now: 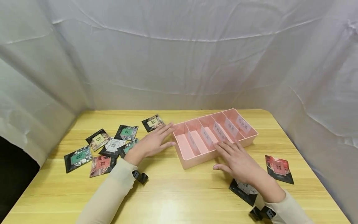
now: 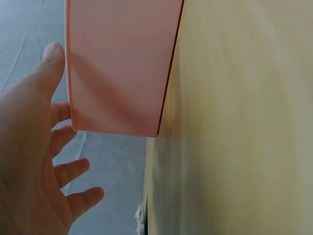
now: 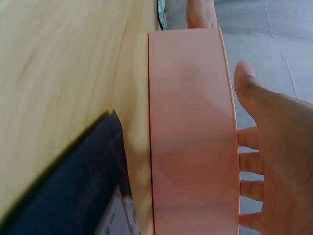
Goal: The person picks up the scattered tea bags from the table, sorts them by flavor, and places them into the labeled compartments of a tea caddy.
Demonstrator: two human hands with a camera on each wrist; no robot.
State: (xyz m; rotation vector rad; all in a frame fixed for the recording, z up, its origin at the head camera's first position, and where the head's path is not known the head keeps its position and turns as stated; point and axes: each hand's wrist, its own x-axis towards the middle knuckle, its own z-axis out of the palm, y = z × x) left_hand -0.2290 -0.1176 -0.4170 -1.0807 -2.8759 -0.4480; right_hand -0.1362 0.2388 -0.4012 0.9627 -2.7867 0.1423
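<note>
In the head view the pink box [image 1: 195,161] shows labelled compartments [image 1: 185,147]; both wrist views show smooth, flat outer walls [image 2: 122,63] instead. It sits on the wood-grained table [image 1: 173,193], left hand [image 1: 153,141] at its left end, right hand [image 1: 239,161] at its near side, fingers extended, thumbs spread apart.

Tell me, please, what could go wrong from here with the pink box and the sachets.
A single sachet lies below the right hand, so lowering that arm might crease it. The left hand is at one end of the pink box, so uneven pressure could swivel it. The clustered sachets on the left appear to overlap, so lifting one may drag another.
</note>
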